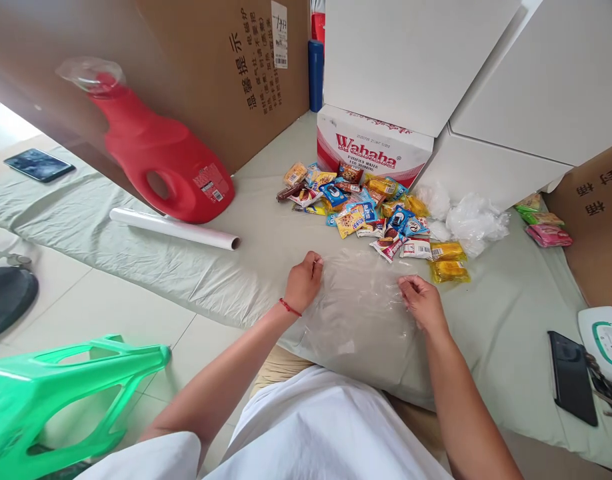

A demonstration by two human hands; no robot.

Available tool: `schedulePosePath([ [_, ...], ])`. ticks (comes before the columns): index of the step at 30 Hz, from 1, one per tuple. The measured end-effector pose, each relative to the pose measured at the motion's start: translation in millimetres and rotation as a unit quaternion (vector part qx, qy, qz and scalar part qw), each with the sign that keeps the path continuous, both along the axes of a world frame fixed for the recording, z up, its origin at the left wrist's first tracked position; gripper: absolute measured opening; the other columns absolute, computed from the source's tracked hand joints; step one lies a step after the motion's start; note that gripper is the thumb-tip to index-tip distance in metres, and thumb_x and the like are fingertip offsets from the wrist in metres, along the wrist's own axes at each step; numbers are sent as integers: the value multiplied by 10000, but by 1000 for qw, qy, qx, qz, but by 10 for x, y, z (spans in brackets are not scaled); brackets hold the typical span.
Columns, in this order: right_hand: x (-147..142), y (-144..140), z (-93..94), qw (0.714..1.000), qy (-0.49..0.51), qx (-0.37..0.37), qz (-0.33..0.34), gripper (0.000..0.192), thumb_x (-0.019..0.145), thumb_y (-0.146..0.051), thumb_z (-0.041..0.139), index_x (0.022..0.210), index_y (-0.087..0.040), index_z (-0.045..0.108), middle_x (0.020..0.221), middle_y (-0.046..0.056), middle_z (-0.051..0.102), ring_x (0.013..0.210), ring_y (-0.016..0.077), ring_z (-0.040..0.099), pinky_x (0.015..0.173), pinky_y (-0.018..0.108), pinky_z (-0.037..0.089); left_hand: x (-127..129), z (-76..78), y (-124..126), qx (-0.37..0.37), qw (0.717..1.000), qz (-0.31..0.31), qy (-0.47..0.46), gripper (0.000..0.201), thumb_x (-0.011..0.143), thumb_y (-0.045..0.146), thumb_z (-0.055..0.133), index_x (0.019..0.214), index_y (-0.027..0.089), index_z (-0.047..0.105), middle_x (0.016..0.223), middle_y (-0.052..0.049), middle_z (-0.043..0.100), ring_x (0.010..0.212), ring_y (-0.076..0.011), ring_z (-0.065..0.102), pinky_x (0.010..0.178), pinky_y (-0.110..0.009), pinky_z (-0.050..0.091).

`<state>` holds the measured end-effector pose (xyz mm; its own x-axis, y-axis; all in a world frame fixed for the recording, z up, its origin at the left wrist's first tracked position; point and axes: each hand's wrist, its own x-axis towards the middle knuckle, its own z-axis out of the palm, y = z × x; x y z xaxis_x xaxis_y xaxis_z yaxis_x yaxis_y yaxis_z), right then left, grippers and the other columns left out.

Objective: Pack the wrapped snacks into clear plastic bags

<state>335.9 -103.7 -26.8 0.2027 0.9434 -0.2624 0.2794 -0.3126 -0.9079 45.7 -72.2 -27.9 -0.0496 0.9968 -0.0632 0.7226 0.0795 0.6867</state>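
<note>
A clear plastic bag (359,313) is spread between my two hands, low over the cloth-covered surface. My left hand (305,280) pinches its left upper corner, a red bracelet on the wrist. The right upper edge is pinched in my right hand (421,299). Just beyond the bag lies a heap of small wrapped snacks (356,217) in blue, yellow, red and brown packets. Two yellow-wrapped snacks (449,270) sit apart from the heap, near my right hand. Crumpled clear bags (476,220) lie right of the heap.
Behind the snacks stands a Wahaba carton (373,148) under white boxes (411,53). A red jug (171,153) and a white roll (176,228) lie left, by a large cardboard box (196,67). A phone (571,377) lies right. A green stool (76,393) stands lower left.
</note>
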Motion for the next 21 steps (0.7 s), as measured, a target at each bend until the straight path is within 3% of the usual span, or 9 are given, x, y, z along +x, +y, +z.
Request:
schedulePosePath([
  [5,308,159,-29,999,-25,-41,-4,505,689,-667,695,844,-191,634,574,-49,488,475,111,348,456,264,282,37,-6,178,-43,994,-11,104,291,1032,369,360,1046,200,597,835,-110,698,797,-279,667,707,-325,389],
  [8,445,204,-20,987,-157,-32,0,434,756,-581,658,902,-173,670,627,-13,550,534,140,430,528,280,345,116,-34,217,-63,987,-8,145,288,1021,383,410,1038,188,620,861,-155,714,836,-319,689,729,-351,409],
  [11,442,150,111,926,-368,67,-46,356,859,-425,588,1083,-171,698,910,82,671,684,186,542,678,332,436,186,-63,219,-72,983,-9,169,333,1034,382,367,1093,175,621,907,-189,727,864,-338,701,744,-372,428],
  [13,295,63,235,886,-427,166,-68,340,932,-368,531,1163,-174,686,1047,123,668,767,213,577,759,372,475,204,-69,214,-72,981,-14,182,374,1042,394,333,1127,170,620,933,-203,730,872,-347,706,740,-379,434],
  [15,18,-50,320,873,-420,247,11,302,992,-325,485,1161,-184,693,1049,131,676,873,246,606,838,404,502,203,-59,207,-69,977,-24,201,408,1048,406,303,1146,168,621,944,-205,734,870,-351,711,728,-380,438],
  [17,-342,-180,320,855,-388,284,193,279,1017,-288,486,1174,-210,703,1123,130,695,1073,278,603,969,443,497,198,-38,200,-67,972,-35,220,423,1051,416,293,1153,172,623,951,-198,739,865,-344,717,720,-373,443],
  [19,-700,-320,234,813,-353,289,360,339,1010,-325,547,1304,-205,665,1384,133,623,1323,300,508,1142,490,413,195,-12,199,-70,970,-38,230,415,1051,419,300,1151,181,626,960,-182,745,869,-325,721,730,-365,451],
  [21,-975,-466,106,770,-321,281,475,475,1016,-390,559,1443,-183,572,1555,119,500,1481,289,368,1256,503,281,184,11,221,-76,971,-32,224,394,1046,421,323,1133,191,631,969,-164,747,885,-313,719,749,-364,463],
])
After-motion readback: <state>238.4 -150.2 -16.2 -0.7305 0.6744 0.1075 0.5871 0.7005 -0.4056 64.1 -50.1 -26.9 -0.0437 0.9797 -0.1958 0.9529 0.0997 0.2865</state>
